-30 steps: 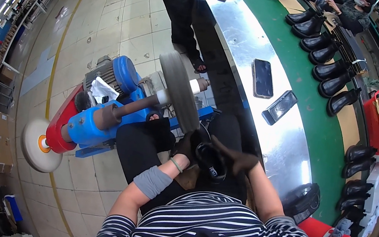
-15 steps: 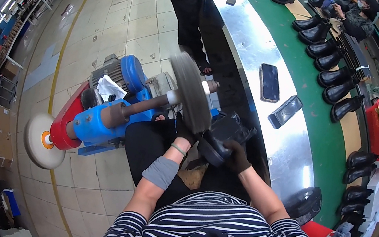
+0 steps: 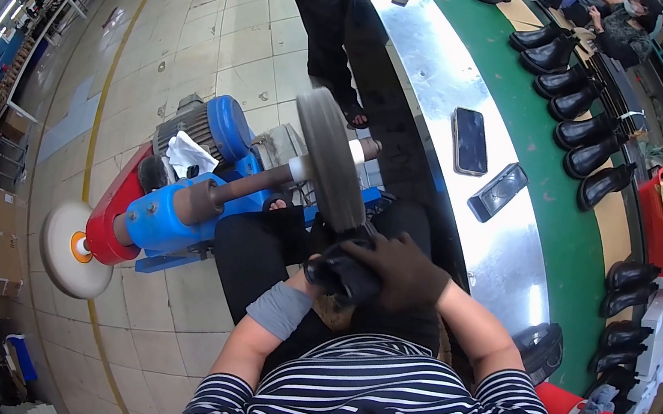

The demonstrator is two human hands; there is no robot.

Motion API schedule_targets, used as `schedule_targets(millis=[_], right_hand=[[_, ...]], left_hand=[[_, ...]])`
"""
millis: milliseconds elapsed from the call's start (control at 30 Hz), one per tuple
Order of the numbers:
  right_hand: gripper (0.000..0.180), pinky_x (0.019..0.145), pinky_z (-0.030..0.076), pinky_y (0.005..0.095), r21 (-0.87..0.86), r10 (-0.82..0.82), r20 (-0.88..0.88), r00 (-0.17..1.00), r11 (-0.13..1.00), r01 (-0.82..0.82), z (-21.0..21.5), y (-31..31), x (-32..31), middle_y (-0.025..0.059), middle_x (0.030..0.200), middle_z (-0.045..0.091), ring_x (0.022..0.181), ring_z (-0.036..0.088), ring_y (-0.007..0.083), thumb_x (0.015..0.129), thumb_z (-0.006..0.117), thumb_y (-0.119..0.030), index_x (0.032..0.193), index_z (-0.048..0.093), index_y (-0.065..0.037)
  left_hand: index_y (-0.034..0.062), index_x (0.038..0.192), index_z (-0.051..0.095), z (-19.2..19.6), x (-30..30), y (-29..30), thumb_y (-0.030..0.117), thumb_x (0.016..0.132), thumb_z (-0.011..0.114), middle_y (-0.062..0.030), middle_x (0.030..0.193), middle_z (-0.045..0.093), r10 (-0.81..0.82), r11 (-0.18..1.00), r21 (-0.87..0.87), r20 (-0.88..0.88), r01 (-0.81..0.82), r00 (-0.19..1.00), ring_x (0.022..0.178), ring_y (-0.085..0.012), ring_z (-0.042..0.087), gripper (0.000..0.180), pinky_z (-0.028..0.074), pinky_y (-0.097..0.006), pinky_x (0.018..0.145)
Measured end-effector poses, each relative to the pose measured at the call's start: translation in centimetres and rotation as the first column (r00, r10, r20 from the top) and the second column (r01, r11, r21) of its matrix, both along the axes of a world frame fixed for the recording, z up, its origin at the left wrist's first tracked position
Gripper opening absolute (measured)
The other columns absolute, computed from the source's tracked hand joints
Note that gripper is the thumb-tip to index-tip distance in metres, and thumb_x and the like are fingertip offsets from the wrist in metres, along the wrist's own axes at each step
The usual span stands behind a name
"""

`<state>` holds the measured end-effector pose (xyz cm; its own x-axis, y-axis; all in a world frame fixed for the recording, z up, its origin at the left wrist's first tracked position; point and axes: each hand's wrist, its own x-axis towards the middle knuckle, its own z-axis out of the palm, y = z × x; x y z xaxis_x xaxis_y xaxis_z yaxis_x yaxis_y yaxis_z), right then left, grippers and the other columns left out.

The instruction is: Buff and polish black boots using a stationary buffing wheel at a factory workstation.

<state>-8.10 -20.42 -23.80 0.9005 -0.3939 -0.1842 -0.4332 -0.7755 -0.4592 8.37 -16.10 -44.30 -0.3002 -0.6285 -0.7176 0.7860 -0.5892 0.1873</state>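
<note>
Head view:
Right hand (image 3: pixel 401 272): dark glove, clamped over the top of the black shoe (image 3: pixel 343 271).
Left hand (image 3: pixel 311 269): wrapped under the shoe, mostly hidden.
Shoe: pressed up against the grey buffing wheel (image 3: pixel 330 159), directly above the grip.
Blue polishing machine (image 3: pixel 174 212): left of the grip.

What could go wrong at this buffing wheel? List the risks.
1. The gloved right hand presses the black shoe against the grey buffing wheel; the glove sits close to the rim and might get caught.
2. The left hand is mostly hidden under the shoe, so a weak grip could let it slip.
3. The two phones lie near the steel counter's edge.
</note>
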Motion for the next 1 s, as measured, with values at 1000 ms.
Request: schedule_targets(millis=[1000], right_hand=[[0.038,0.087,0.053,0.0324,0.818,-0.741,-0.423,0.522,-0.56,-0.131,-14.2,1.0,-7.1,0.013,0.111,0.065,0.095,0.066,0.0206,0.091,0.057,-0.028,0.119,0.057,-0.002]], left_hand=[[0.0033,0.123,0.054,7.7,1.1,8.0,0.015,0.086,0.062,-0.0125,0.113,0.063,0.584,0.331,-0.615,0.729,0.715,0.357,0.1,-0.0205,0.062,0.039,0.05,-0.029,0.087]])
